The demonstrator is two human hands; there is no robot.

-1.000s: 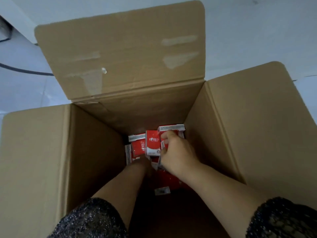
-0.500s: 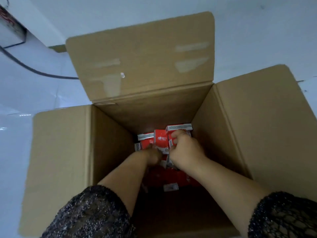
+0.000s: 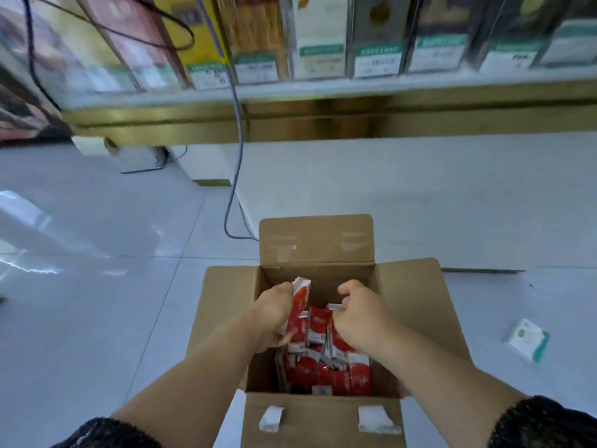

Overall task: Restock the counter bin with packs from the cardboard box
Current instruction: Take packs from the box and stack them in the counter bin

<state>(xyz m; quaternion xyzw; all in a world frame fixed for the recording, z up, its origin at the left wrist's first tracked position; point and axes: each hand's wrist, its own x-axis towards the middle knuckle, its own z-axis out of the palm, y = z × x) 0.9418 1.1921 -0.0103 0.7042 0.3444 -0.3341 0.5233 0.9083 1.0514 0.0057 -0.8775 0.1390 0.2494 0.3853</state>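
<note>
An open cardboard box (image 3: 416, 305) stands on the tiled floor below me, its flaps spread. Several red and white packs (image 3: 332, 373) lie in its bottom. My left hand (image 3: 274, 313) is shut on a small stack of red packs (image 3: 298, 313), lifted to the box's rim at the left. My right hand (image 3: 361, 318) is over the box's middle, fingers closed on red packs (image 3: 336, 341) beneath it. The counter bin is not clearly told apart among the shelf compartments.
A display shelf (image 3: 323, 92) with upright cartons and price labels runs across the top, gold trim below it. A purple cable (image 3: 235, 150) hangs down to the floor beside the box. A white and green pack (image 3: 526, 344) lies on the floor at right.
The view has pulled back and up from deep inside the box. Both hands have risen from the bottom to the rim, each bringing red packs up.
</note>
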